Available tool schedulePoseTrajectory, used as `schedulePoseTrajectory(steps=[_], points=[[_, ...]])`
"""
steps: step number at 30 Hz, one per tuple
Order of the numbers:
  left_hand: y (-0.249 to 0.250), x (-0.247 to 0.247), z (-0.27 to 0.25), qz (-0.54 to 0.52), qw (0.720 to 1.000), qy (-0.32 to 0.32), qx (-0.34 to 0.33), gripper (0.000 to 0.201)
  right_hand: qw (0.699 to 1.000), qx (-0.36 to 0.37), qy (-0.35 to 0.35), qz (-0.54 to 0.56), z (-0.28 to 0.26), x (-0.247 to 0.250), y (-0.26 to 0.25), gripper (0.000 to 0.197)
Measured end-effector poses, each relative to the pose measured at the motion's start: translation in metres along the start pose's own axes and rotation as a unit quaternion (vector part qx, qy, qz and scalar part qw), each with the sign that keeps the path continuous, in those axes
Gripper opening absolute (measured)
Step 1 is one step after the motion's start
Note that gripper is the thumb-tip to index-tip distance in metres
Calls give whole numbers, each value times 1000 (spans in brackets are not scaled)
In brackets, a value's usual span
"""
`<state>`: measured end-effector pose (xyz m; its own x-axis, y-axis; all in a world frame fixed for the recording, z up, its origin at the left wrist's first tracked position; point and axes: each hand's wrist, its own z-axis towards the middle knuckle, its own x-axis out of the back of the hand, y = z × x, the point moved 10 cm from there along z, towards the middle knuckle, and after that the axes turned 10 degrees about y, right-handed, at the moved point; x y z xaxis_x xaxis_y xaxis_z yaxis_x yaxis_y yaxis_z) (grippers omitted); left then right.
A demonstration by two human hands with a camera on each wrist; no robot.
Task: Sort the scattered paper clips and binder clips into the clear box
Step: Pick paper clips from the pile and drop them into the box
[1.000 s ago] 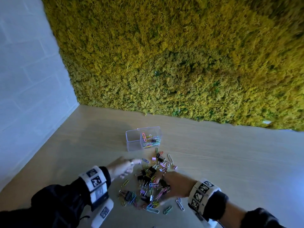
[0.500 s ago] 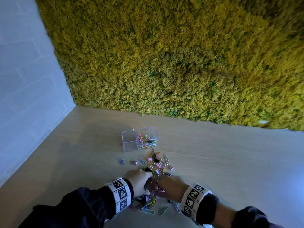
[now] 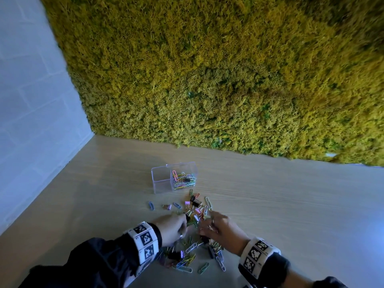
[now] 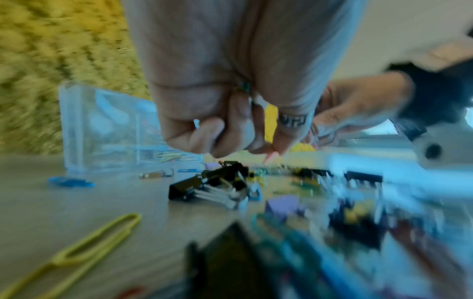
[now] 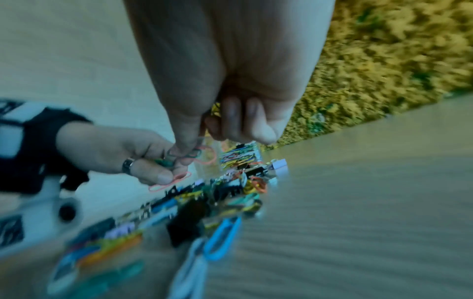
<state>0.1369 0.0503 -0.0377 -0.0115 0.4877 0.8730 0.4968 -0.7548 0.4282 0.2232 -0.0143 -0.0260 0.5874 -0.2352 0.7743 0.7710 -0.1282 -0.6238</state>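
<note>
The clear box stands on the wooden table; its right compartment holds coloured paper clips and its left one looks empty. A pile of paper clips and binder clips lies in front of it and runs under my hands. My left hand hovers over the pile with its fingers curled round a few paper clips. My right hand is just beside it, thumb and fingers pinching green and pink paper clips. Black binder clips lie below the left hand.
A yellow-green moss wall rises behind the table, and a white wall closes the left side. A few stray clips lie left of the pile. A yellow paper clip lies near my left wrist.
My left hand came in from the left of the pile to beside my right hand and closed on clips. Both hands now sit together over the pile.
</note>
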Motion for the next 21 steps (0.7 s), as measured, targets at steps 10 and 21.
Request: schedulePoseTrajectory(steps=[10, 21], points=[[-2, 39, -12, -771, 626, -33, 115, 24, 799, -300, -46, 519, -8, -21, 5, 34], [-18, 14, -15, -314, 937, -2, 150, 18, 977, -25, -198, -81, -3, -29, -37, 34]])
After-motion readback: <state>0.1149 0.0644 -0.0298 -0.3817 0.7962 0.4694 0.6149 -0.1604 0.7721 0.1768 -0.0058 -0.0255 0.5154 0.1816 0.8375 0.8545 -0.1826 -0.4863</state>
